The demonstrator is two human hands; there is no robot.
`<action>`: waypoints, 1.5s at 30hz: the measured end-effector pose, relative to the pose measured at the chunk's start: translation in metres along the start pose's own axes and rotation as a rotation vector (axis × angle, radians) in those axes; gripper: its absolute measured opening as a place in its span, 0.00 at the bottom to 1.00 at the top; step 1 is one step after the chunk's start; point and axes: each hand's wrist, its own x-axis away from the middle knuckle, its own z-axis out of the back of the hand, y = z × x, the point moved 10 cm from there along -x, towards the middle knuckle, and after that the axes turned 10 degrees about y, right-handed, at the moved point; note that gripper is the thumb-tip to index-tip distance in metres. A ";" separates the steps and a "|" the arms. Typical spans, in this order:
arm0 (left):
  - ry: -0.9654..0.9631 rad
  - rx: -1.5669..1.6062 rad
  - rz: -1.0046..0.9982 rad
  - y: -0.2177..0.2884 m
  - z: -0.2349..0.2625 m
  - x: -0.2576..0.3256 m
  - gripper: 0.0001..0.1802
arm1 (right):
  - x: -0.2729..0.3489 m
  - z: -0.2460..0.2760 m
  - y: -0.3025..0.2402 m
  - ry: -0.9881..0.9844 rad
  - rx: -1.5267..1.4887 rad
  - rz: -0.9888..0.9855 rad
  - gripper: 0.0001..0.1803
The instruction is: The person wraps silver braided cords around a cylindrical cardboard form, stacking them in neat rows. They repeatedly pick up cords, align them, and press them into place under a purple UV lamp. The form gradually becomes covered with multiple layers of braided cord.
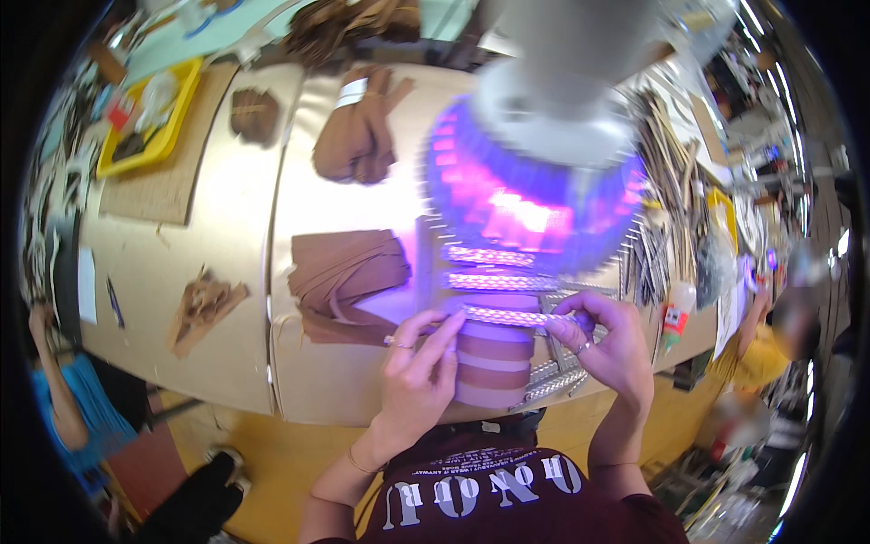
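My left hand (pixel 419 372) and my right hand (pixel 609 343) pinch the two ends of a narrow glittery strip (pixel 507 315) and hold it level across a stack of brown strips (pixel 494 363). Two more glittery strips (pixel 494 281) lie just beyond, in purple light from a lamp (pixel 535 195) hanging over the work. The stack rests at the near edge of a shiny metallic work surface (pixel 299 363). Parts of the strip ends are hidden by my fingers.
Folded brown material (pixel 349 272) lies left of my hands, with more brown pieces (pixel 362 136) farther back. A yellow tray (pixel 154 122) stands far left. Thin sticks (pixel 666 190) pile up at the right beside a small bottle (pixel 675 313). Other people are seated at left (pixel 68 399) and right (pixel 770 349).
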 end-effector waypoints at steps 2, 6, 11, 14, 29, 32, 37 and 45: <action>-0.014 -0.022 0.018 0.002 -0.001 -0.001 0.16 | 0.000 0.004 0.011 0.014 -0.079 -0.003 0.12; -0.057 -0.084 0.067 0.002 -0.003 0.000 0.16 | -0.002 -0.011 0.045 -0.087 -0.287 -0.117 0.14; -0.069 -0.238 -0.041 0.013 -0.005 0.000 0.17 | -0.007 -0.026 0.060 -0.123 -0.436 -0.113 0.16; -0.062 -0.280 -0.078 0.015 -0.006 -0.002 0.17 | -0.009 -0.034 0.064 -0.134 -0.534 -0.102 0.18; -0.089 -0.387 -0.076 0.014 -0.008 0.001 0.17 | -0.009 -0.055 0.081 -0.124 -0.744 -0.019 0.20; -0.087 -0.390 -0.050 0.013 -0.007 0.003 0.17 | -0.009 -0.058 0.082 -0.120 -0.736 -0.017 0.19; -0.092 -0.380 -0.026 0.011 -0.007 0.003 0.18 | -0.006 -0.063 0.083 -0.152 -0.702 -0.054 0.15; -0.119 -0.362 -0.005 0.008 -0.008 0.007 0.21 | -0.008 -0.055 0.083 -0.011 -0.616 -0.034 0.20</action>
